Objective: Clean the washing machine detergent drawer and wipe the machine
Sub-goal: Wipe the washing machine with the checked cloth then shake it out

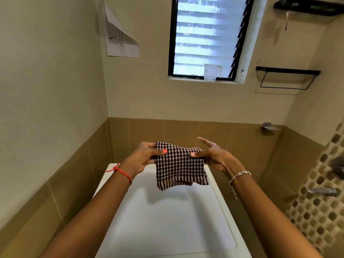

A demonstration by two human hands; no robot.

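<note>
While we are holding the checked cloth above the washing machine, we are readying a wipe.
Our left hand is gripping its left edge, our right hand pinching the right edge, forefinger straight. The machine is lying directly below both hands, running away from us toward the tiled wall, neither hand nearer. The detergent drawer is not showing; the machine's front is cut off.

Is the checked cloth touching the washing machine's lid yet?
Apart. The head view shows the checked cloth hanging from the left hand and right hand. Its lower edge hangs free above the white lid, where its shadow falls separately.
</note>
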